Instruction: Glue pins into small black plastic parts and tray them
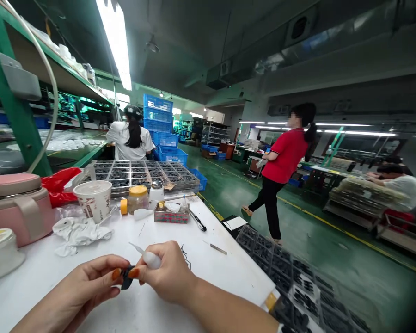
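My left hand (92, 284) pinches a small black part (126, 281) between thumb and fingers, low over the white tabletop (152, 307). My right hand (171, 273) is closed around a small white squeeze bottle (151, 260), whose thin nozzle points up and to the left. The right thumb and a fingertip also meet the black part, so both hands touch it. Fingers cover much of the part, and its exact kind cannot be made out. Beyond my hands lie a thin metal tool (217, 249) and a black-handled craft knife (198, 221).
Crumpled tissue (81, 233), a paper cup (94, 199) and a pink container (27, 208) stand left. A small patterned box (171, 213) and jar (137, 198) sit behind. Compartment trays (145, 173) of black parts line the back; more (291, 277) lie right. A person in red (286, 155) walks past.
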The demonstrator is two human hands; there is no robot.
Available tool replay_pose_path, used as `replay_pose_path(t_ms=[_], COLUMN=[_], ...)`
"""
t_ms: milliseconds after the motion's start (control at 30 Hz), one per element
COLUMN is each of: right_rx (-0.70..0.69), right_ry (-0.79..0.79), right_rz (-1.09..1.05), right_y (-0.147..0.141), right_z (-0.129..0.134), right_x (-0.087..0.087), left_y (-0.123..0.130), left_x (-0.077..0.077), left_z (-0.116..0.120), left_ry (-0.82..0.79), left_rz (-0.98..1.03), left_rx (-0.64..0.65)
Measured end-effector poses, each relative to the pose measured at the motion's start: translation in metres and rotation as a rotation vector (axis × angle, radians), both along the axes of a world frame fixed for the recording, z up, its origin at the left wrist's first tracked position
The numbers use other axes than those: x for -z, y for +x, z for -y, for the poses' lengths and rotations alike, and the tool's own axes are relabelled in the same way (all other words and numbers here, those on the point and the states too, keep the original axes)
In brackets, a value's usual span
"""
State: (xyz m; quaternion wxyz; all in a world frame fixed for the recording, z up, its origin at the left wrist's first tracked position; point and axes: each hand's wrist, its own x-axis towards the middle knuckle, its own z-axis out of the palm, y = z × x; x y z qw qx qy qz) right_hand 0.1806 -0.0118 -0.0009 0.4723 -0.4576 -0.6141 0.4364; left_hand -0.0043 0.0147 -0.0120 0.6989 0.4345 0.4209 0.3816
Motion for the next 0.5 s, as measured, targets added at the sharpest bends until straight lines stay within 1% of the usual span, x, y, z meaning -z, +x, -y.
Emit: replay_pose_path(t_ms=[100, 167, 267, 333, 500], right_rx=[0.002, -0.031, -0.099, -0.12, -0.157], right_ry=[0.056, 0.082, 0.115, 0.143, 0.207], right_rz=[0.056, 0.068, 0.08, 0.099, 0.21], right_y=[0.0002, 0.0008, 0.0019, 0.0031, 0.0053], right_z=[-0.0002, 0.0003, 0.0019, 0.0021, 0.0026], right_x=[0.0032, 0.0041, 0.0027, 0.001, -0.0031], left_y=[-0.0017, -0.0036, -0.0056, -0.006, -0.0067], left_x=[0.0011, 0.0017, 0.0003, -0.0017, -0.0053], left_z=[-0.003, -0.0047, -0.0039, -0.0029, -0.0027], left_ry=[0.022, 0.011, 0.027, 0.07, 0.046], left_rz=[-0.02, -0.006, 0.022, 0.034, 0.078], left_rx=[0.129, 0.176, 0.202, 0.233, 0.266])
